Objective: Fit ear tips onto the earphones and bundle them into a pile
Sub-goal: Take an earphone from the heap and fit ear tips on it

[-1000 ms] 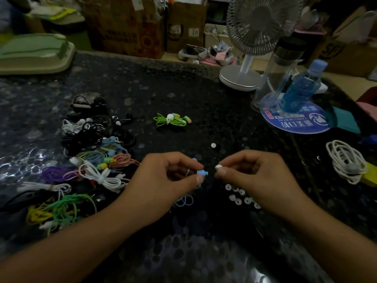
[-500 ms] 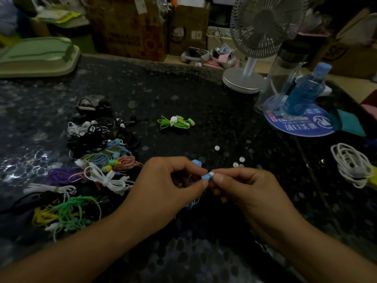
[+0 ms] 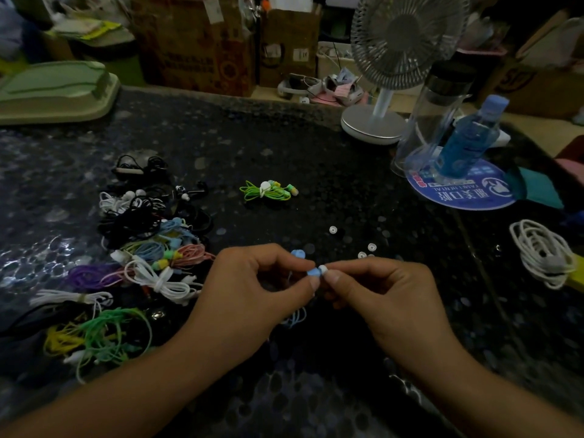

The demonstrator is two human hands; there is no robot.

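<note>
So the right hand (image 3: 384, 298) is pinching a white tip (image 3: 322, 269) between thumb and forefinger, and the left hand (image 3: 252, 289) is clamping a blue bud (image 3: 312, 272) the same way. The two pieces are touching right at the middle, just above the table (image 3: 316, 159). That contact is what the next push hangs on: the tip is sitting directly to the right of the bud, the bud's nozzle looks to be pointing right along a roughly level left-right line, and both hands are equally close, so I'd guess it's a straight press inward along that line. Can't tell whether the tip is already seated or only resting on the end.

The second blue bud (image 3: 297, 253) is poking up behind the left fingers, and the blue cord (image 3: 295, 319) is dangling below the hands.

Going outward, a few spare tips (image 3: 332, 229) are lying loose just beyond the hands. A green bundle (image 3: 268, 191) is sitting alone farther back, the pile (image 3: 142, 248) of mixed earphones is spreading out on the left, and a white coil (image 3: 542, 252) is lying well off to the right.

Writing: the round blue mat (image 3: 464, 192) under the bottle (image 3: 467, 137) is showing Chinese characters and a small line that looks like "DENTAL", upside down from here. The boxes (image 3: 196, 42) at the back are carrying print too dim to read.
</note>
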